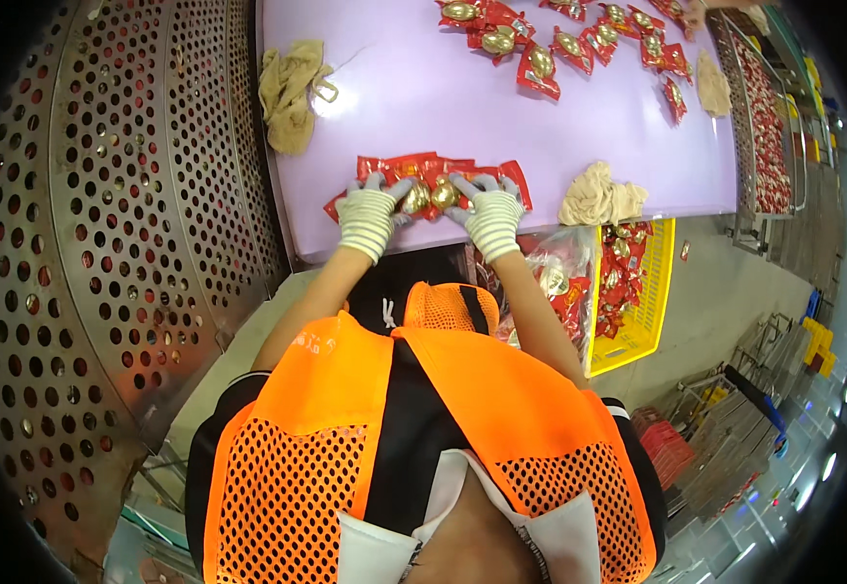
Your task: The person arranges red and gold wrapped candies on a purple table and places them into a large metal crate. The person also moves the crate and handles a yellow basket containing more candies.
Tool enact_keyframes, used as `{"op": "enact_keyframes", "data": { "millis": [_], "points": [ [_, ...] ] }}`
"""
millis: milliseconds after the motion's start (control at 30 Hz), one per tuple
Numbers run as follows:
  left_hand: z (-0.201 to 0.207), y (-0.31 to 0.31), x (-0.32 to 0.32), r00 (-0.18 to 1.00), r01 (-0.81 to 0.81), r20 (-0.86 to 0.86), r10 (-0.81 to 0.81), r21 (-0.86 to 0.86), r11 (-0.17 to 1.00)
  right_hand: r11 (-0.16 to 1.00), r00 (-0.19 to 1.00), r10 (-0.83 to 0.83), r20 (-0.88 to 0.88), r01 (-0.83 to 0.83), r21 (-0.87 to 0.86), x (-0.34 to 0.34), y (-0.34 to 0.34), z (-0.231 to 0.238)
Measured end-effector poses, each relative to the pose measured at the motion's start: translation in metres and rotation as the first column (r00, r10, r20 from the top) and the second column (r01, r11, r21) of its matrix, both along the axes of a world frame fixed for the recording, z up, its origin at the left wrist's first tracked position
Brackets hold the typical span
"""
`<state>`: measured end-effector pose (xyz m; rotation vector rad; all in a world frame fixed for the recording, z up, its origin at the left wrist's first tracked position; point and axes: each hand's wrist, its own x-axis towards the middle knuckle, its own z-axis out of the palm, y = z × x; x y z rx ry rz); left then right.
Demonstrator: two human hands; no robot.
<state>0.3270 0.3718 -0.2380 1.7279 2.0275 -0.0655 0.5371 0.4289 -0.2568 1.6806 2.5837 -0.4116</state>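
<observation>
At the near edge of the pale purple table (404,107), several red foil packets with gold, egg-like middles lie bunched together. My left hand (372,212), in a white and grey striped glove, is closed over the left part of the bunch, its fingers curled beside one gold-centred packet (415,200). In a matching glove, my right hand (490,214) grips the right part, next to a second gold-centred packet (445,192). The two gold middles sit side by side between my hands. My palms hide some of the red foil.
More red packets (540,66) are scattered at the far right, near another person's hand (698,15). Tan cloths lie left (290,95) and right (602,198). A yellow crate (649,302) of packets stands below the table, right. Perforated metal (170,146) borders the left side.
</observation>
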Motion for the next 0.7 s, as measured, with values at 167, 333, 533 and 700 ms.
{"op": "enact_keyframes", "data": {
  "millis": [167,333,533,700],
  "points": [
    [0.007,-0.023,-0.006,0.999,-0.032,0.022,0.034,-0.076,0.997,0.992,0.993,-0.04,0.115,0.053,-0.114,-0.022,-0.006,0.018],
    [-0.024,-0.05,-0.017,1.0,0.028,-0.002,-0.028,-0.101,0.995,0.99,0.989,-0.045,0.143,0.063,-0.129,-0.026,-0.031,0.01],
    [0.001,-0.062,-0.03,0.998,0.046,0.06,-0.035,-0.184,0.982,0.98,0.987,-0.027,0.157,0.057,-0.192,-0.034,-0.039,0.018],
    [-0.033,-0.068,-0.038,0.988,-0.1,0.118,0.103,-0.029,0.995,0.986,0.986,-0.022,0.165,0.049,-0.159,-0.048,-0.043,0.01]
  ]
}}
